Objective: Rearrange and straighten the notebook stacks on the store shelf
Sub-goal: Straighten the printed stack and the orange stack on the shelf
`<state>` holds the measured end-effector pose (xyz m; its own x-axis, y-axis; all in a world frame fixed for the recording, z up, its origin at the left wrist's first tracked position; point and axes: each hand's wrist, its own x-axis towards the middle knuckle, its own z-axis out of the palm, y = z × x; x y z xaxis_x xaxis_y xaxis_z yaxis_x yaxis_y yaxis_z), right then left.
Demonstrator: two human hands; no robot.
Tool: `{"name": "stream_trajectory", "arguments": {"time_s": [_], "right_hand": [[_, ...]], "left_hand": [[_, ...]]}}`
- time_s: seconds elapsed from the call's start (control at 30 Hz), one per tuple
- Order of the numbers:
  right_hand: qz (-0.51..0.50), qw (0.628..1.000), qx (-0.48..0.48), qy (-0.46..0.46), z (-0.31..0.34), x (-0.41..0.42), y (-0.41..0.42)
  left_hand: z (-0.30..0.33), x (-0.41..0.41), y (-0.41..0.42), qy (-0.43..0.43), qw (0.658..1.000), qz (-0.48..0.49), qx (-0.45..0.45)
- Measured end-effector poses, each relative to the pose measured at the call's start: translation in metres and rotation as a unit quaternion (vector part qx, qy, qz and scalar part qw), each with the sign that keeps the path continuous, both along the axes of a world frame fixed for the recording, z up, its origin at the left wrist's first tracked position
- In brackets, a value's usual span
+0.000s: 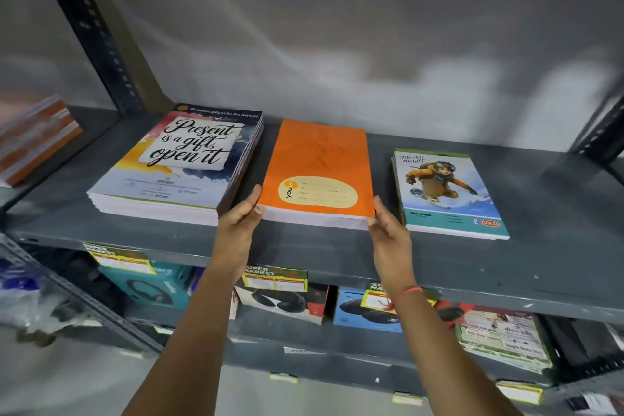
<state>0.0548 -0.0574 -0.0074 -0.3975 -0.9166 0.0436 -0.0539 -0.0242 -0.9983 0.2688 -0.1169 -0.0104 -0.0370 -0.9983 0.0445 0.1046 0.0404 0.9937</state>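
3 notebook stacks on shelf: orange stack mid, 1 each side. L hand & R hand clasp its front corners.

Three notebook stacks lie on the grey metal shelf — a "Present is a gift, open it" stack at left, an orange stack in the middle, an "Adventure awaits" stack at right. The left hand and right hand press the orange stack's near corners.
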Motion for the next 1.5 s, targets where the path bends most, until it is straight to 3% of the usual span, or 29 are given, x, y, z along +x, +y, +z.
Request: {"name": "stream_trajectory", "arguments": {"time_s": [0.33,1.5], "right_hand": [[-0.092,0.994,-0.005,-0.056,-0.001,0.006,-0.008],[-0.145,0.988,0.021,0.038,-0.001,0.016,-0.009]], "left_hand": [[-0.001,-0.009,-0.001,0.045,0.996,0.078,0.005],[0.002,-0.013,-0.004,0.076,0.991,0.112,0.020]]}}
